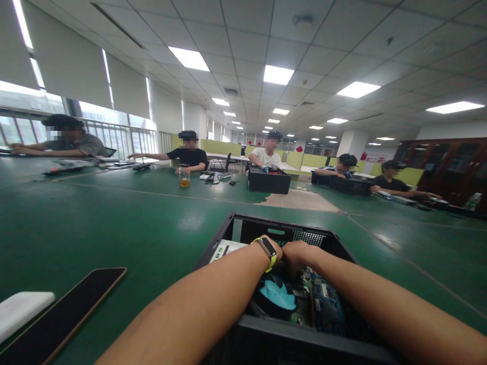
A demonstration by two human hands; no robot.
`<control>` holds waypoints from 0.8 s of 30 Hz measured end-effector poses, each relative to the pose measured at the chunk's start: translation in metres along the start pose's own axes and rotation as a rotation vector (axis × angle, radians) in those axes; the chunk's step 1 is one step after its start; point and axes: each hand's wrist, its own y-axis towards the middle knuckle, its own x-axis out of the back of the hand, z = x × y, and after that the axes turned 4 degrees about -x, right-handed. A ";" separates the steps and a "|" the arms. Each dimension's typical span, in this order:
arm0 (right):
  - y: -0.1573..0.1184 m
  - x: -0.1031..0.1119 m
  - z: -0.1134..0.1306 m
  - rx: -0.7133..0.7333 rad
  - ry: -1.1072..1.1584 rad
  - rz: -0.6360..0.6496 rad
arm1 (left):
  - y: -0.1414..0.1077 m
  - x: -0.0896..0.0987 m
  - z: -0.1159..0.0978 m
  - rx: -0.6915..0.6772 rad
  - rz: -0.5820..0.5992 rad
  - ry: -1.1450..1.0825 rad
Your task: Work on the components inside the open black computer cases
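An open black computer case point(304, 332) lies on the green table in front of me, and both my hands reach down into it. My left hand point(277, 249), with a watch on a yellow-green strap at the wrist, is near the middle of the case; its fingers are hidden. Right beside it my right hand point(299, 253) is curled, fingertips pointing down out of sight, so what they grip cannot be made out. Below the hands sits a fan with light blue blades point(279, 294). A blue circuit board point(326, 300) stands to its right. A white-labelled part point(225, 249) is at the left.
To my left lie a long dark board point(72, 312) and a white object point(25, 310) on the green table point(144, 228). Farther off stand a jar of amber liquid point(184, 177) and another black case point(268, 183). Several people sit around the far side.
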 end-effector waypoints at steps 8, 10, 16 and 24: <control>-0.001 0.001 0.002 0.012 -0.022 -0.004 | -0.011 0.009 -0.006 0.019 0.080 0.089; -0.002 0.002 0.002 0.003 -0.018 -0.004 | -0.012 0.010 -0.006 0.018 0.084 0.093; -0.004 0.002 0.001 0.003 -0.009 -0.007 | -0.013 0.011 -0.006 -0.013 0.094 0.092; -0.066 0.024 -0.011 0.018 0.127 -0.201 | -0.056 0.060 -0.002 -0.079 -0.110 0.025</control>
